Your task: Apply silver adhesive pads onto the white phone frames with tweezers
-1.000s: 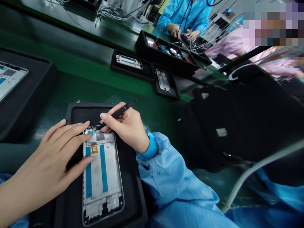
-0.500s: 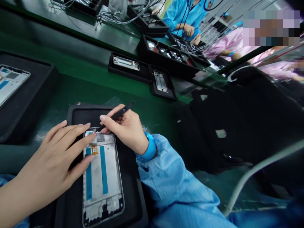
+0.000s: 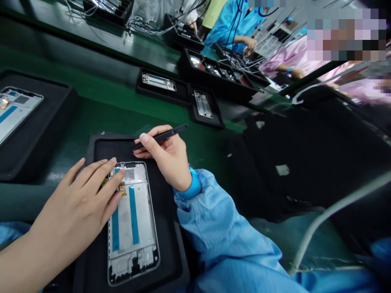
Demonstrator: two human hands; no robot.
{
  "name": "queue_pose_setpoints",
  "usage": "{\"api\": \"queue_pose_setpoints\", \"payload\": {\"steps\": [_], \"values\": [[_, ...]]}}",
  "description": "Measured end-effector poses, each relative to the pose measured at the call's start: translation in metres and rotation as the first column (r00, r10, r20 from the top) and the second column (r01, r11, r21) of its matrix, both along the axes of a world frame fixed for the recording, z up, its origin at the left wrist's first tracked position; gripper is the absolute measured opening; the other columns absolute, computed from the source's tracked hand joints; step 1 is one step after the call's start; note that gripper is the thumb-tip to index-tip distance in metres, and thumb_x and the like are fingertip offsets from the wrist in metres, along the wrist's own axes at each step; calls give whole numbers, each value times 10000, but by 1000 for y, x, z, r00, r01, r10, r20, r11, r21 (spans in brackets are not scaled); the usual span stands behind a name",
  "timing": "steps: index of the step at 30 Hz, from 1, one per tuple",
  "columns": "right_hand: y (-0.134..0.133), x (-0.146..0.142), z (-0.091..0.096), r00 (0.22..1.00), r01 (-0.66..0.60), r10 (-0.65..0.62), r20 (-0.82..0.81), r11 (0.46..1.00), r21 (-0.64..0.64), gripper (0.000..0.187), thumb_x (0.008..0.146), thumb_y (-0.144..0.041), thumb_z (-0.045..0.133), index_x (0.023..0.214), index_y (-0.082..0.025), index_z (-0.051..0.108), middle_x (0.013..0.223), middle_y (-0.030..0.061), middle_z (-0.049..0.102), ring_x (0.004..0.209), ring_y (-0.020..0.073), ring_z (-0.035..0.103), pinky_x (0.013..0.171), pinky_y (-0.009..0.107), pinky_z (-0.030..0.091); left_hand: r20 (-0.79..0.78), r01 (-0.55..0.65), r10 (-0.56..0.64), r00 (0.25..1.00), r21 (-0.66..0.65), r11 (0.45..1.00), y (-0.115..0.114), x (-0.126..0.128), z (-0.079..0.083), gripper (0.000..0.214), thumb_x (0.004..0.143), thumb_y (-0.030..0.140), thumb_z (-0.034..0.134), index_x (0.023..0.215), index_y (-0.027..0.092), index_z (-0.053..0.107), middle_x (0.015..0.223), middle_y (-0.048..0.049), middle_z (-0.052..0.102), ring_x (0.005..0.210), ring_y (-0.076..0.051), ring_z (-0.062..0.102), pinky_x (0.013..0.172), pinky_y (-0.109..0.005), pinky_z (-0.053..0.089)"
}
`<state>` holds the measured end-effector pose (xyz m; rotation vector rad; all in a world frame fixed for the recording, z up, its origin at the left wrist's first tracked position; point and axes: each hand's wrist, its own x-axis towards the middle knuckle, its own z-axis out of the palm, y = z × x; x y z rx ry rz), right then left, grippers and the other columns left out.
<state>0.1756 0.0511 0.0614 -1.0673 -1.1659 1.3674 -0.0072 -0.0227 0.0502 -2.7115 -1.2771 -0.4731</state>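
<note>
A silver phone mid-frame lies in a black foam tray, its blue adhesive strips facing up. My left hand rests over its upper left side, fingers stretched out, the fingertips touching the frame near an orange flex cable. Part of that cable is hidden under the fingers. Just above the frame's top edge, my right hand pinches a pair of black tweezers. The tweezers' tips point left over the tray's bare upper part, clear of the frame. Whether they grip anything is too small to tell.
Another black tray with a phone frame stands at left. Two smaller trays with phone frames lie ahead, beside a black parts box. Stacked black trays fill the right. Co-workers' hands and cables show beyond.
My right hand has lifted the tweezers off the frame's top edge, up and to the right. My left hand stays on the frame, its thumb shifted slightly upward.
</note>
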Motion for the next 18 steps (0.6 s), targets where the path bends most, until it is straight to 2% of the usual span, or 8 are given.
{"api": "queue_pose_setpoints", "payload": {"steps": [8,18], "values": [[4,-2,-8,991,-134,135,-16,991,17,369,714,-435,767,829,-206,502,717,-44,608,683,116,676,681,265,603,8,-47,46,999,15,999,-3,0,-4,390,937,286,422,1264,104,535,1259,-197,564,1122,-354,538,938,-582,434],[3,5,-12,951,-242,215,220,965,102,323,801,-477,670,871,-205,511,773,-6,639,738,152,694,722,315,575,-4,-45,45,999,0,999,-6,2,-7,438,957,309,378,1280,47,515,1304,-232,551,1182,-372,532,991,-597,404]]}}
